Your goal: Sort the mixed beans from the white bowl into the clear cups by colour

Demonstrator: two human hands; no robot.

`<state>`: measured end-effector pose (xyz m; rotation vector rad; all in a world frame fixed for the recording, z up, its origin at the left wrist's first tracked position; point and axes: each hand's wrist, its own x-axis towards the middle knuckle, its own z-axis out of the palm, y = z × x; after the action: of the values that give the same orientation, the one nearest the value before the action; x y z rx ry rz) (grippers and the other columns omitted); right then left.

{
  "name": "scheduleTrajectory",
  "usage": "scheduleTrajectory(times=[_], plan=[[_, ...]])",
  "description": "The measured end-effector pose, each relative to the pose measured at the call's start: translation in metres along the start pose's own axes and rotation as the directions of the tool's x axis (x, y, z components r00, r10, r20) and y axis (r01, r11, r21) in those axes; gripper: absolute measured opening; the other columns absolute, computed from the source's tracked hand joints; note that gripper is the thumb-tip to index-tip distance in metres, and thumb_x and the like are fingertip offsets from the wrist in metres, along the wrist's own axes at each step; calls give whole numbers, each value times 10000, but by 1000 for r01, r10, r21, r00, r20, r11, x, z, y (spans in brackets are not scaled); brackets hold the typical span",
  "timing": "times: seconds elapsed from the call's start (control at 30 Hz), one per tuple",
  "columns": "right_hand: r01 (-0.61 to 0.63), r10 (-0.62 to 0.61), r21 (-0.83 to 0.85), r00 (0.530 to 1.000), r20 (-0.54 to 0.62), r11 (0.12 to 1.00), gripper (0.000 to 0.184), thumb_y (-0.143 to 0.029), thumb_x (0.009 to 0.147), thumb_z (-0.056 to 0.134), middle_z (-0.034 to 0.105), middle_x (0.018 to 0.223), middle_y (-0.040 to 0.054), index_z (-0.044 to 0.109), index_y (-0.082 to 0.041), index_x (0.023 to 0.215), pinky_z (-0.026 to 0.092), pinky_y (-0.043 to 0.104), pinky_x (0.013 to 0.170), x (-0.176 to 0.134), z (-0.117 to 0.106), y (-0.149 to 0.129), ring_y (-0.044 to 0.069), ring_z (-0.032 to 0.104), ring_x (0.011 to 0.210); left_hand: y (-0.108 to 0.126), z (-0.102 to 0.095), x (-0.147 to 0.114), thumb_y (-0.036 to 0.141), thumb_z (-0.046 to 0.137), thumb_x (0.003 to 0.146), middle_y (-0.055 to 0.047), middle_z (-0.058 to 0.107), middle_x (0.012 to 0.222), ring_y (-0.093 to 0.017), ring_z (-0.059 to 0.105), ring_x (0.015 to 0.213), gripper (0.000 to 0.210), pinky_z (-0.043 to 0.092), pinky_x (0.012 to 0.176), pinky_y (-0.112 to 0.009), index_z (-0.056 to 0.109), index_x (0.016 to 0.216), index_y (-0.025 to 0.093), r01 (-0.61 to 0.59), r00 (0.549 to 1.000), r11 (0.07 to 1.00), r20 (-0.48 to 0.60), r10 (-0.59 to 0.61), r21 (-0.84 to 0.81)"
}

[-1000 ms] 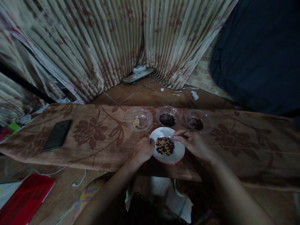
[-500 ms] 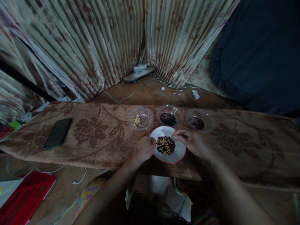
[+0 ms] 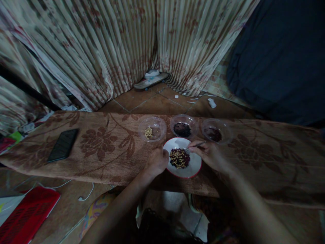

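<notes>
Plate (image 3: 195,167), white with red rim, on cloth-covered bench (image 3: 254,183); mixed yellow and dark beans (image 3: 179,158) piled in it. Left hand (image 3: 157,159) at plate's left rim, fingers closed on it. Right hand (image 3: 209,155) over plate's right side, fingers pinching a thin utensil (image 3: 200,144), tip at the beans. Beyond plate: three clear bowls (image 3: 158,130) in a row, leftmost holding yellow beans (image 3: 148,133). Smartphone (image 3: 63,145) well left of plate.
</notes>
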<state>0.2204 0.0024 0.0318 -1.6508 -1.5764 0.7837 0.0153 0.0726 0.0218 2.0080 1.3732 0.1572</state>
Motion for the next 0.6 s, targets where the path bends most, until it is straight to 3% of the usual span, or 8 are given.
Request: scheduleTrajectory(times=[0.3,0.43,0.6], plan=[[17,44,277,976,-211,961,222,-393,796,613,698,805,51,694,-189,827,513,287,648,5,-4,-24,180,635,730,0,0,0,234,332,882,-143,676,1013,-210,631,934,348,445,857,-297,569,1106,112,34,999,999,11,-34,38],[80,17,307,953,-302,948,233,-406,780,631,699,816,59,699,-187,821,526,271,599,30,7,-46,171,643,694,0,0,-1,223,341,872,-140,677,1009,-209,634,938,346,448,853,-288,563,1111,109,16,1000,1000,-5,-16,23],[170,-73,345,958,-278,923,269,-445,756,639,691,837,53,693,-184,793,553,292,665,71,28,-64,155,646,692,-3,0,-2,199,344,857,-138,681,990,-210,638,929,343,451,846,-285,562,1106,108,-26,1000,1000,-17,26,-11]])
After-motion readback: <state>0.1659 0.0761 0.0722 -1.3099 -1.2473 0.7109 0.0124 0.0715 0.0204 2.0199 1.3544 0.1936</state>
